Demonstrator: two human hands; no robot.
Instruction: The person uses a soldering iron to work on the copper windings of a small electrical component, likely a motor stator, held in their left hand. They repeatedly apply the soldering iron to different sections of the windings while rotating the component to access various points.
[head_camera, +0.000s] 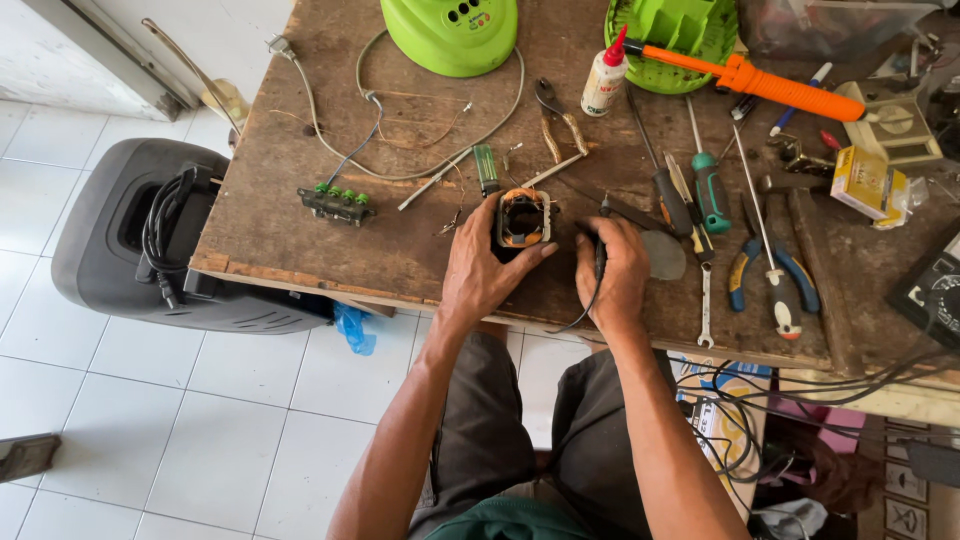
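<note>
I am steadying a small motor stator (523, 218) with copper windings on the wooden counter (400, 250), my left hand (482, 268) grasping it from the near side, fingers wrapped along its edges. My right hand (612, 275) is clenching a dark soldering iron (601, 250), tip pointing toward the stator, just beside it. Screwdrivers (700, 190) and blue-handled pliers (770, 275) are lying to the right.

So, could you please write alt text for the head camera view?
A seated person's left hand steadies a small motor stator on a worn wooden workbench, while the right hand holds a dark corded tool beside it. Screwdrivers, pliers and green plastic housings lie around.
</note>
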